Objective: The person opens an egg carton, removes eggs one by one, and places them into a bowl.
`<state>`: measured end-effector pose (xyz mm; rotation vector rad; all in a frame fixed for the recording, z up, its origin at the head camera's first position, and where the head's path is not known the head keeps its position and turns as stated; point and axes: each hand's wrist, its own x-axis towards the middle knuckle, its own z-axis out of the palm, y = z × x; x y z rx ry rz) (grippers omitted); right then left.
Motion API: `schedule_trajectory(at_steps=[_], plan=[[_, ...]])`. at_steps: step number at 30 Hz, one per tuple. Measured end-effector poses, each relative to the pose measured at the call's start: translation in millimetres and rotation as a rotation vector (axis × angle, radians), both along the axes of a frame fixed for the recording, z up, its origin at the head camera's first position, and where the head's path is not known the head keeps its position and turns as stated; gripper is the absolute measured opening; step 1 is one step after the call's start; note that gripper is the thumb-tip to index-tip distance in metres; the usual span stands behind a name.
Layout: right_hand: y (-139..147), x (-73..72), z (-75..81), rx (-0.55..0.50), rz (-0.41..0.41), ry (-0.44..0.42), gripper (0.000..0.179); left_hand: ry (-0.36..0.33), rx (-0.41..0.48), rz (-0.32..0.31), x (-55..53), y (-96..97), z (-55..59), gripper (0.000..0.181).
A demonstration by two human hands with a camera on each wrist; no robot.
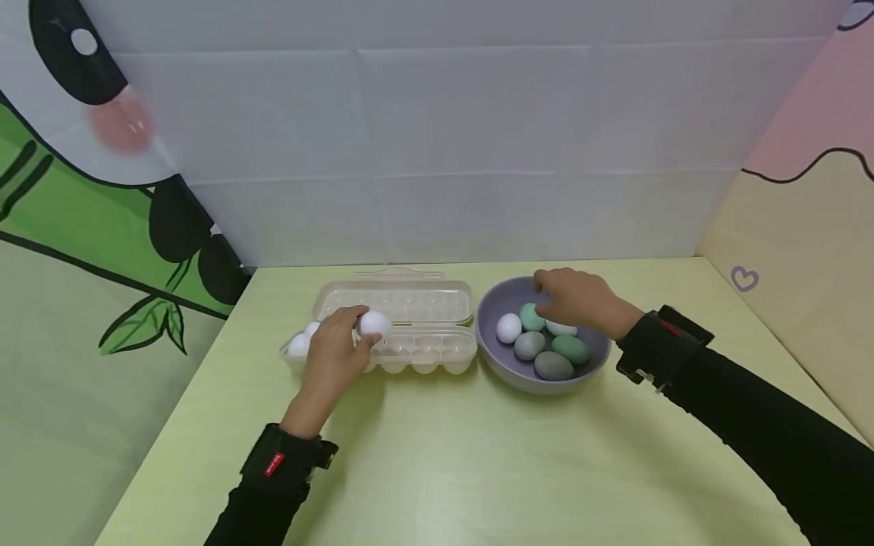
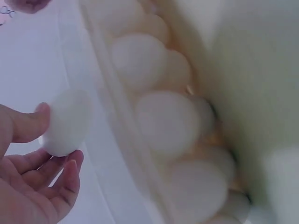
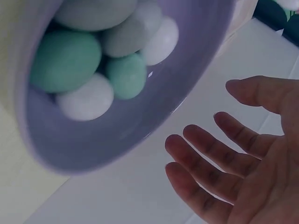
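Between thumb and fingertips, my left hand [image 1: 334, 353] pinches a white egg [image 1: 375, 326] above the clear plastic egg carton [image 1: 425, 347]. The left wrist view shows this egg [image 2: 69, 122] held clear of the carton, whose near row has several white eggs [image 2: 166, 122]. In the head view, white eggs [image 1: 299, 345] sit in the carton's left end, partly behind the hand. My right hand [image 1: 580, 299] hovers over the far right rim of a purple bowl [image 1: 501, 303], fingers spread and holding nothing. Inside the bowl lie white, grey and green eggs [image 1: 570, 349].
The carton's lid [image 1: 403, 299] lies folded back behind its base, close to the bowl's left side. All stand on a pale yellow-green table [image 1: 437, 462]. A white sheet [image 1: 478, 152] rises behind its back edge, with patterned cloth at both sides.
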<state>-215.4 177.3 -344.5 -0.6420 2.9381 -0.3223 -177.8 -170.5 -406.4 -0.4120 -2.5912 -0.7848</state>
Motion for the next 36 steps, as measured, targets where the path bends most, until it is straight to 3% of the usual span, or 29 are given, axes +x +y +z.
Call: schedule_trajectory(at_steps=[7,11,14,18,24,28,32,36], plan=[[-33,14.4,3.2,-0.128,0.143,0.123,0.04,-0.04,0.322,-0.11,8.2,37.6,15.7,0.04],[-52,20.6,3.2,-0.238,0.338,0.168,0.061,-0.126,0.538,-0.189,10.6,57.6,18.5,0.036],[-63,24.7,0.6,-0.323,0.5,0.232,0.071,-0.199,0.647,-0.236,12.5,69.2,19.7,0.035],[-74,28.5,-3.3,-0.395,0.586,0.336,0.063,-0.278,0.746,-0.274,16.5,80.7,23.3,0.036],[-77,29.6,-3.5,-0.405,0.593,0.444,0.043,-0.335,0.802,-0.315,18.5,87.8,26.5,0.035],[-73,28.6,2.7,-0.399,0.574,0.449,0.039,-0.309,0.711,-0.36,17.1,84.0,29.1,0.034],[-64,25.4,7.0,-0.36,0.475,0.421,0.038,-0.255,0.617,-0.333,17.9,72.1,33.5,0.031],[-51,22.3,3.2,-0.295,0.295,0.311,0.034,-0.239,0.585,-0.275,21.5,52.3,35.0,0.029]])
